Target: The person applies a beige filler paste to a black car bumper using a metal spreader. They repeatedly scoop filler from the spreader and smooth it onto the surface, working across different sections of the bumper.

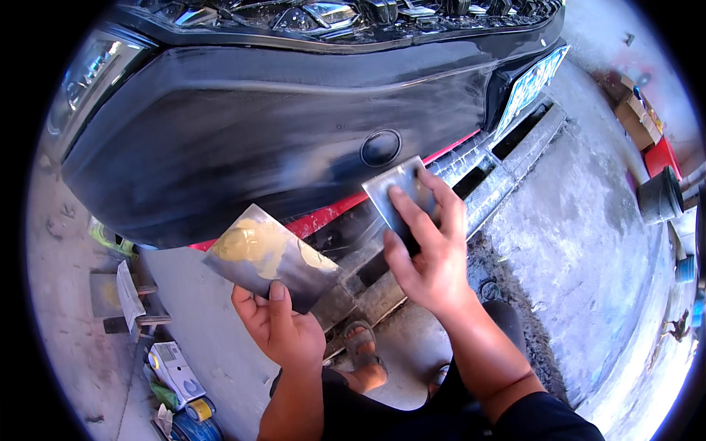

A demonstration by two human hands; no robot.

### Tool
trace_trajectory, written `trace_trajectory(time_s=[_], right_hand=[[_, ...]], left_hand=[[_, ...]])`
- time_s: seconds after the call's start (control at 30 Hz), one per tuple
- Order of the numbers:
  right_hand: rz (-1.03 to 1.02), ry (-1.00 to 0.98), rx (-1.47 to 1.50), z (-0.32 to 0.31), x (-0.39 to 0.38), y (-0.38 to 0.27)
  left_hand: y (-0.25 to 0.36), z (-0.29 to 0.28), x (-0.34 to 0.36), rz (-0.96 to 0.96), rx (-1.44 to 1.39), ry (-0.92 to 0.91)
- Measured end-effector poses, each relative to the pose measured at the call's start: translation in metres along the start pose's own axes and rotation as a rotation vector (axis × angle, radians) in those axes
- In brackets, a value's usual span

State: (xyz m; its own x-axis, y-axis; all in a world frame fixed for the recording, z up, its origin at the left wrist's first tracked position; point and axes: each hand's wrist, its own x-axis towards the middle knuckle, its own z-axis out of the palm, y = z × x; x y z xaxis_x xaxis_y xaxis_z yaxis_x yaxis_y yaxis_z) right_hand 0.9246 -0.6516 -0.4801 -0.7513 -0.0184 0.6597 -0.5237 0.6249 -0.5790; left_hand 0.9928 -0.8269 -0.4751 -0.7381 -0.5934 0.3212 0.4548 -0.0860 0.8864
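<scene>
Pinched between thumb and fingers, a flat metal plate (298,261) lies tilted in my left hand (287,331). Yellowish putty (246,239) is smeared over its upper left part and along one edge. My right hand (441,261) grips a flat metal putty spreader (397,180), its fingers pressed on the face. The spreader is just below a round cap (381,148) in the dark car bumper (243,140); whether it touches the bumper I cannot tell. The bumper looks dull, with pale scuffed patches.
A red strip (331,213) runs under the bumper. Beyond it lies a slotted channel (507,173) in the concrete floor. A black bucket (660,195) and a cardboard box (638,121) stand at right. At lower left are a white-grey device (175,371) and tape rolls (200,409).
</scene>
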Motion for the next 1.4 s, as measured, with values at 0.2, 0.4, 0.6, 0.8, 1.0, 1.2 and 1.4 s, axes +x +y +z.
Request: trace_trajectory(time_s=[0.2, 0.4, 0.6, 0.8, 1.0, 1.2, 1.4], right_hand=[[-0.052, 0.107, -0.120, 0.037, 0.029, -0.013], [-0.011, 0.167, -0.075, 0.057, 0.038, -0.016], [0.028, 0.158, -0.129, 0.068, 0.037, -0.014], [0.040, 0.121, -0.079, 0.054, 0.034, -0.019], [0.035, 0.192, -0.104, 0.070, 0.039, -0.014], [0.053, 0.138, -0.046, 0.055, 0.034, -0.019], [0.034, 0.165, -0.098, 0.069, 0.040, -0.020]], left_hand=[[0.000, -0.005, 0.003, 0.018, -0.073, 0.015], [-0.001, -0.008, 0.006, 0.038, -0.040, 0.023], [-0.002, -0.007, 0.007, 0.022, 0.021, 0.033], [-0.008, -0.012, 0.008, -0.001, -0.036, 0.026], [-0.010, -0.017, 0.009, 0.001, -0.094, -0.071], [-0.013, -0.013, 0.008, -0.009, -0.036, 0.019], [-0.009, -0.005, 0.007, -0.015, -0.047, 0.024]])
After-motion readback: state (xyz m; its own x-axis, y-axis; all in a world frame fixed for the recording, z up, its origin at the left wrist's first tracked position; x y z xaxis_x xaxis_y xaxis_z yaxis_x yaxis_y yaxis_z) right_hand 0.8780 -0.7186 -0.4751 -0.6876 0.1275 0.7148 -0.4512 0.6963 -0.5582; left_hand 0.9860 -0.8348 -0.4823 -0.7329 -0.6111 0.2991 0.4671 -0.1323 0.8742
